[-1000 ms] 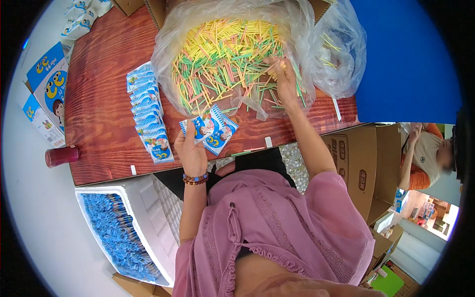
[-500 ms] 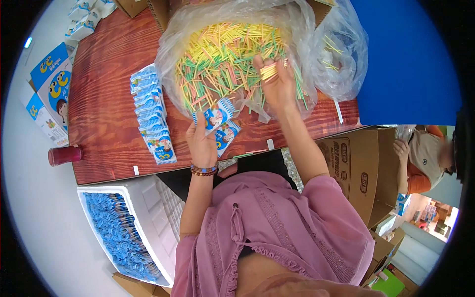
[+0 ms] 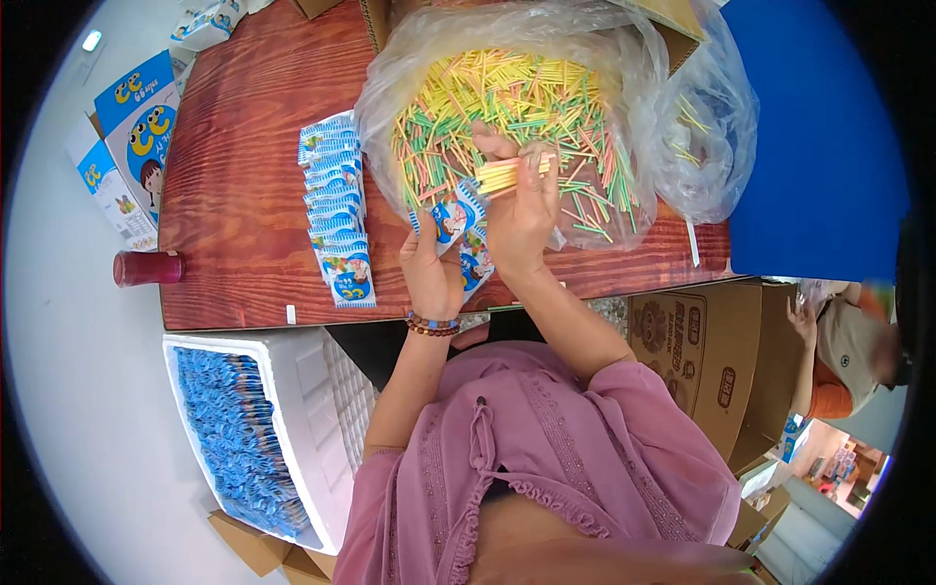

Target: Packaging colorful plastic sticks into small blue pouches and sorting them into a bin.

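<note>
My left hand (image 3: 431,273) grips a small blue-and-white packet (image 3: 454,216) near the table's front edge. Just right of it, my right hand (image 3: 522,219) is closed round a bundle of thin yellow and pink sticks (image 3: 502,175). The bundle's left end is close to the packet's top edge; I cannot tell whether they touch. Below the held packet another blue-and-white packet (image 3: 476,261) shows in part between my hands. Beyond them lies a large clear plastic bag (image 3: 385,93), spread wide, with a heap of yellow, green and pink sticks (image 3: 502,88).
An overlapping row of packets (image 3: 336,210) lies left on the red wooden table (image 3: 234,175). A dark red jar (image 3: 148,268) is at its left edge. Below stands a white foam box (image 3: 307,409) of blue packets. A cardboard box (image 3: 697,351) and another person (image 3: 846,341) are at right.
My right hand has come left and nearer from over the heap, bringing the sticks beside the packet. My left hand still holds the packet. The whole view has shifted slightly.
</note>
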A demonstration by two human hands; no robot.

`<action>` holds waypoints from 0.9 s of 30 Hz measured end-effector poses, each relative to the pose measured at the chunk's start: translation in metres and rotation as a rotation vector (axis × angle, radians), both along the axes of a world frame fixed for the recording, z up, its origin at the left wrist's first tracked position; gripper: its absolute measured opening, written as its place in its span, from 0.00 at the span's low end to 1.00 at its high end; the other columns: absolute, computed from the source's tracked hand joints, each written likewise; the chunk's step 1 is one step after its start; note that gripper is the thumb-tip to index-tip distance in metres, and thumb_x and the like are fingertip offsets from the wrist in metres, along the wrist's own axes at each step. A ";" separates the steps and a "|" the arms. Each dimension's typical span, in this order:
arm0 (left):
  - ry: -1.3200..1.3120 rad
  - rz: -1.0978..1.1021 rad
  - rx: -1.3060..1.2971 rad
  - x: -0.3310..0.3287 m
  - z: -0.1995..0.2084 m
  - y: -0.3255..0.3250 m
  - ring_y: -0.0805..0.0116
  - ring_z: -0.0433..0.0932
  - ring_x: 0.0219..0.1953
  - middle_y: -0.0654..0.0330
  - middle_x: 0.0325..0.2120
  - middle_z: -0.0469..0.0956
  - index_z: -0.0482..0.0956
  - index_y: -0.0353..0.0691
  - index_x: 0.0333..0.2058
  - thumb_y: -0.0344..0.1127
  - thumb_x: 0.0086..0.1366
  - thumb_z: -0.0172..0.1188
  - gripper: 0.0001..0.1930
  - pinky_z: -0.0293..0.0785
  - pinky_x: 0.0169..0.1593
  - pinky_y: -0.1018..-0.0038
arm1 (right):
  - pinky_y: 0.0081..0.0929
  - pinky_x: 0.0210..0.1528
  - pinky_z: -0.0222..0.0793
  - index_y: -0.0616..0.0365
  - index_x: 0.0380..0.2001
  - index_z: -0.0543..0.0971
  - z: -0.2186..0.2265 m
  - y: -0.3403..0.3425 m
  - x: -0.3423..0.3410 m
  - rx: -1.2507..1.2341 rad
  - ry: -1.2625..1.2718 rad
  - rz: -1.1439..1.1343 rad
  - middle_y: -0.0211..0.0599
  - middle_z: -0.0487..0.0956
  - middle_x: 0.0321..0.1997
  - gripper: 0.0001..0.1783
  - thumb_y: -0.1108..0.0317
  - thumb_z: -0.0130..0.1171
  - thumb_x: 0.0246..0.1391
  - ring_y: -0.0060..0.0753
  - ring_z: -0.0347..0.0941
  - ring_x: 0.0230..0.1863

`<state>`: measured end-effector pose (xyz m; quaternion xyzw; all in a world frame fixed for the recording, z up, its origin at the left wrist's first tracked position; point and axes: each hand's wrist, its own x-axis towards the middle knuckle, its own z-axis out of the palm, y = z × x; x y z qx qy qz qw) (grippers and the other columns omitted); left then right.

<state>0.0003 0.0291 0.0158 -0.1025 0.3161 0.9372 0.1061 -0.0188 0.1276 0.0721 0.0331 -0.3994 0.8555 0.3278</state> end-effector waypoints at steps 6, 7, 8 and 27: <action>-0.018 0.038 0.024 0.000 0.005 0.006 0.71 0.78 0.42 0.60 0.41 0.80 0.76 0.34 0.44 0.38 0.69 0.52 0.13 0.73 0.48 0.71 | 0.36 0.61 0.58 0.57 0.37 0.63 -0.004 -0.015 0.012 0.001 -0.166 0.004 0.53 0.75 0.49 0.07 0.66 0.40 0.66 0.46 0.67 0.59; -0.018 0.041 0.022 -0.001 0.004 0.005 0.71 0.78 0.42 0.60 0.41 0.80 0.76 0.34 0.44 0.38 0.69 0.52 0.13 0.73 0.48 0.71 | 0.34 0.61 0.58 0.57 0.37 0.63 -0.006 -0.018 0.014 -0.009 -0.230 0.033 0.53 0.75 0.51 0.07 0.66 0.40 0.65 0.45 0.67 0.59; 0.020 0.034 0.039 -0.001 0.002 0.004 0.71 0.78 0.42 0.60 0.42 0.80 0.76 0.35 0.44 0.38 0.69 0.52 0.13 0.73 0.48 0.71 | 0.34 0.61 0.58 0.57 0.37 0.63 -0.009 -0.019 0.015 -0.011 -0.230 0.036 0.53 0.75 0.51 0.07 0.66 0.40 0.65 0.45 0.67 0.59; 0.078 0.013 0.248 -0.009 -0.036 -0.024 0.70 0.77 0.43 0.59 0.42 0.79 0.75 0.35 0.44 0.39 0.70 0.51 0.13 0.73 0.49 0.68 | 0.29 0.45 0.69 0.58 0.41 0.77 -0.045 0.151 0.021 1.262 -0.603 -0.043 0.36 0.78 0.42 0.10 0.70 0.54 0.56 0.34 0.75 0.44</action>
